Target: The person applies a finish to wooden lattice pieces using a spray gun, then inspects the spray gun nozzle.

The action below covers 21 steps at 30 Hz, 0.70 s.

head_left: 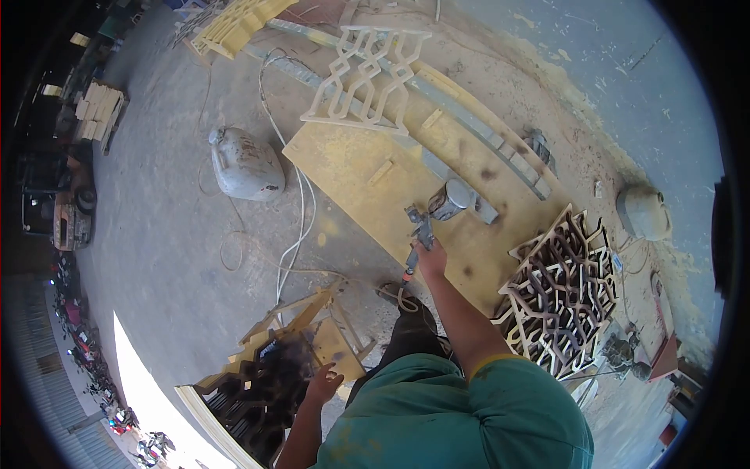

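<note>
My right hand (430, 258) is wrapped round the handle of a spray gun (423, 228), whose round metal cup (451, 198) sits over the yellowish board (351, 176). A hose runs from the bottom of the gun's handle. At the lower left, my left hand (324, 383) has its fingers apart and holds nothing. It is beside a stack of dark-stained lattice frames (254, 402) and a small wooden stand (336, 344). One pale lattice frame (367, 78) lies at the far end of the board.
Another stack of lattice frames (558, 293) stands to the right. A stained plastic jug (246, 166) and looping hoses are on the floor to the left. A container (644, 212) is near the wall at the right. A forklift (66, 195) stands far left.
</note>
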Tool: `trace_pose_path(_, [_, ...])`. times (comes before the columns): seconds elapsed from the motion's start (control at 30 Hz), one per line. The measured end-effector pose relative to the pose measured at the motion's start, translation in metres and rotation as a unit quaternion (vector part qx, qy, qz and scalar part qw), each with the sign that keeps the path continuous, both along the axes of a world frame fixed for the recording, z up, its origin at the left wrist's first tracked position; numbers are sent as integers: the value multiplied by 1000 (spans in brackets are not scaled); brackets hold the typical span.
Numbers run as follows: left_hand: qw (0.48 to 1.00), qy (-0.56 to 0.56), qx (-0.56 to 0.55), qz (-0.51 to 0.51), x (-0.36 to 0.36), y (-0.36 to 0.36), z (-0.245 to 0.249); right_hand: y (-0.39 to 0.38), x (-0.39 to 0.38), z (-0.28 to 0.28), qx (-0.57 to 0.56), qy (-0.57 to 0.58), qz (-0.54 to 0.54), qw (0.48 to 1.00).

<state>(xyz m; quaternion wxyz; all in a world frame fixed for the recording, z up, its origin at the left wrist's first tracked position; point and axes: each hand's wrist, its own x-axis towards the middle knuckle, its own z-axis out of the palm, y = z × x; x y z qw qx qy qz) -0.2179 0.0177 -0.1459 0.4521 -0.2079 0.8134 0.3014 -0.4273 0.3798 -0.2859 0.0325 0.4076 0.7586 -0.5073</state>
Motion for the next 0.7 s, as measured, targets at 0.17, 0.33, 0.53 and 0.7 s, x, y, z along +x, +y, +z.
trace_pose_path(0.17, [1000,-3,6,19,2,-1,-4,4,-11,-12,6,-30,83,996])
trace_pose_path(0.33, [999,7,21,28,3,2,-14,9,-18,-37,-86,-70,112,988])
trace_pose_path(0.53, [1000,26,10,12,-1,12,1,1,-17,-51,-139,-46,63,987])
trace_pose_path(0.7, [999,20,-4,36,5,5,0,5,-7,-15,-170,-11,73,983])
